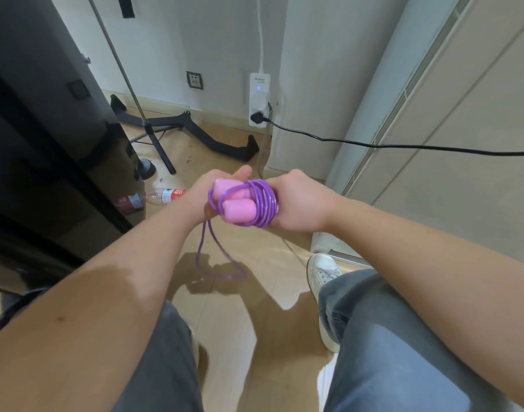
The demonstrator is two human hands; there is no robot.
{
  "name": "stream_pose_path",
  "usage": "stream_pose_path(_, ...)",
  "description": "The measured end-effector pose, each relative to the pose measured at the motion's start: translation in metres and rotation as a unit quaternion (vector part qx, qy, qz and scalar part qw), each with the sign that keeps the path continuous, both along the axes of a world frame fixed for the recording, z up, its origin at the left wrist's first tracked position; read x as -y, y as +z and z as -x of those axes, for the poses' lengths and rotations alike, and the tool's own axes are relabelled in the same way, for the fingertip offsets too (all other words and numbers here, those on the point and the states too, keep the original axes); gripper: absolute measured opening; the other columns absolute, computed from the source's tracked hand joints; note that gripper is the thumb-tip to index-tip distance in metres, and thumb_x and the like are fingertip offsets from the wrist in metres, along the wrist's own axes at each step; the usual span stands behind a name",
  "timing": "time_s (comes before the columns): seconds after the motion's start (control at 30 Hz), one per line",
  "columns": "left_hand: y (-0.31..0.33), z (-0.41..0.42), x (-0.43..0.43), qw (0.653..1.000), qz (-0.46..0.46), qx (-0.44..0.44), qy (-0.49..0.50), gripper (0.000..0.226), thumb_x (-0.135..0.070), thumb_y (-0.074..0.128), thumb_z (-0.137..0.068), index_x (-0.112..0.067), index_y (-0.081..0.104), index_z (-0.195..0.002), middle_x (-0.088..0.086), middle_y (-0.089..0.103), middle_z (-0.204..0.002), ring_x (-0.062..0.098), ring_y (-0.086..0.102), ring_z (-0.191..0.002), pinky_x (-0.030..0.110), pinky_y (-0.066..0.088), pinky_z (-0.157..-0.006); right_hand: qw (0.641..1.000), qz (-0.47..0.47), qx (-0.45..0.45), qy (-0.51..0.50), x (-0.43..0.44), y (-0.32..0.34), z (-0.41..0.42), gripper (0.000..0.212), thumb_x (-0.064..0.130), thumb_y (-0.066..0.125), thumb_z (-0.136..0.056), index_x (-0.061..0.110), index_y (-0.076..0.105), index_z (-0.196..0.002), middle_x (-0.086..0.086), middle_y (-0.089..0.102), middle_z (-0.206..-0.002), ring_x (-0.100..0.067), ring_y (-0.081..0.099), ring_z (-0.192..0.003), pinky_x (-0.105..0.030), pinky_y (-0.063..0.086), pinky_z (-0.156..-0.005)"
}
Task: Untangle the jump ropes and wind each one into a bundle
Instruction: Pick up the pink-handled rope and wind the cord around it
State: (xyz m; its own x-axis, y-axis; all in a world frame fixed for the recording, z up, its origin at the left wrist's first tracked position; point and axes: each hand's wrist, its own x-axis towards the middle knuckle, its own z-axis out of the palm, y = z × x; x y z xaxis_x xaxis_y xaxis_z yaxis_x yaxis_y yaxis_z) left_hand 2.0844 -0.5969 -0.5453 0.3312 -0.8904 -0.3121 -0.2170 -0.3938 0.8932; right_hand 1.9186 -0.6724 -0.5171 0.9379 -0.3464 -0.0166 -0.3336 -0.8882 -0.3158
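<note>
A purple jump rope (262,203) with two pink handles (237,211) is held in front of me above the floor. My right hand (296,203) grips the far ends of the handles, where several purple coils wrap around them. My left hand (216,185) sits behind the near ends of the handles and holds the loose strand. A blurred loop of the rope's loose end (216,257) hangs down below my hands. I see only this one rope.
A plastic bottle (162,196) lies on the wooden floor at left beside dark furniture (46,162). A tripod stand (153,138) and a black curved bar (219,144) sit near the wall. A black cable (403,145) runs from a power strip (259,99). My shoe (323,275) is at right.
</note>
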Motion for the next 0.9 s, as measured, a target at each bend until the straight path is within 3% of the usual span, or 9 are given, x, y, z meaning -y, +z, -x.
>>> stream_pose_path(0.07,-0.004,0.009,-0.002,0.992,-0.037,0.115,-0.032,0.037,0.001,0.042,-0.101,-0.016,0.044,-0.068,0.003,0.044,-0.068,0.010,0.048,-0.052,0.011,0.040,-0.043,0.997,-0.025,0.035,-0.061,0.004,0.003,0.002,0.020,0.038,0.064,-0.088,0.017,0.065,-0.087,0.002,0.063,-0.069,-0.026,0.061,-0.069,-0.028,0.044,-0.062)
stream_pose_path(0.13,-0.011,0.014,-0.004,0.975,-0.001,0.217,-0.037,0.033,-0.017,0.035,-0.106,-0.018,0.051,-0.077,0.001,0.050,-0.070,0.010,0.046,-0.059,0.020,0.038,-0.049,0.987,-0.005,0.066,-0.149,0.014,0.003,0.001,0.016,0.033,0.061,-0.085,0.017,0.062,-0.081,-0.004,0.062,-0.071,-0.035,0.061,-0.076,-0.031,0.041,-0.062)
stream_pose_path(0.23,-0.011,0.026,-0.001,0.969,0.057,0.229,-0.080,0.033,-0.038,0.028,-0.107,-0.026,0.058,-0.099,-0.007,0.054,-0.072,0.008,0.052,-0.068,0.029,0.039,-0.062,0.950,0.002,0.085,-0.302,0.034,0.000,-0.002,0.016,0.030,0.054,-0.084,0.018,0.053,-0.073,-0.005,0.056,-0.069,-0.039,0.056,-0.078,-0.032,0.039,-0.066)
stream_pose_path(0.33,-0.007,0.043,0.003,0.946,0.056,0.279,-0.153,0.032,-0.042,0.035,-0.104,-0.023,0.055,-0.089,-0.003,0.057,-0.073,0.016,0.055,-0.071,0.030,0.040,-0.062,0.933,0.016,0.039,-0.358,0.044,-0.008,-0.003,0.019,0.032,0.051,-0.085,0.019,0.050,-0.071,0.001,0.047,-0.064,-0.033,0.050,-0.073,-0.030,0.037,-0.067)
stream_pose_path(0.5,0.000,0.034,-0.001,0.859,0.073,0.445,-0.244,0.042,-0.046,0.044,-0.100,-0.018,0.049,-0.069,-0.001,0.059,-0.062,0.020,0.056,-0.063,0.038,0.048,-0.062,0.945,0.065,-0.102,-0.305,0.035,-0.021,-0.009,0.002,0.020,0.055,-0.087,0.021,0.053,-0.087,0.001,0.041,-0.069,-0.030,0.051,-0.078,-0.032,0.044,-0.069)
stream_pose_path(0.6,0.006,0.024,-0.003,0.786,0.117,0.558,-0.240,0.046,-0.055,0.040,-0.098,-0.024,0.049,-0.065,-0.006,0.046,-0.053,0.019,0.048,-0.059,0.032,0.041,-0.052,0.963,0.091,-0.140,-0.213,0.022,-0.024,-0.011,0.004,0.025,0.055,-0.091,0.022,0.053,-0.088,0.001,0.040,-0.071,-0.027,0.050,-0.074,-0.032,0.043,-0.066)
stream_pose_path(0.7,0.012,0.013,-0.005,0.753,0.131,0.609,-0.212,0.060,-0.071,0.028,-0.091,-0.025,0.058,-0.064,-0.005,0.054,-0.056,0.014,0.051,-0.059,0.029,0.040,-0.051,0.974,0.094,-0.180,-0.105,0.008,-0.026,-0.013,0.007,0.020,0.050,-0.089,0.019,0.056,-0.087,-0.001,0.046,-0.072,-0.021,0.049,-0.061,-0.029,0.039,-0.054)
stream_pose_path(0.77,0.013,0.001,-0.003,0.775,0.125,0.592,-0.183,0.067,-0.074,0.025,-0.088,-0.020,0.049,-0.056,-0.002,0.051,-0.055,0.016,0.048,-0.057,0.030,0.040,-0.053,0.974,0.114,-0.194,-0.029,0.001,-0.025,-0.015,0.008,0.015,0.049,-0.087,0.018,0.055,-0.082,-0.002,0.051,-0.074,-0.019,0.050,-0.059,-0.029,0.041,-0.052)
stream_pose_path(0.9,0.001,-0.014,-0.003,0.879,0.134,0.436,-0.140,0.068,-0.067,0.036,-0.092,-0.017,0.039,-0.046,-0.004,0.042,-0.042,0.013,0.038,-0.047,0.031,0.033,-0.050,0.977,0.116,-0.161,0.078,-0.010,-0.019,-0.014,0.006,0.020,0.052,-0.086,0.019,0.057,-0.087,0.000,0.056,-0.072,-0.019,0.055,-0.062,-0.031,0.046,-0.056)
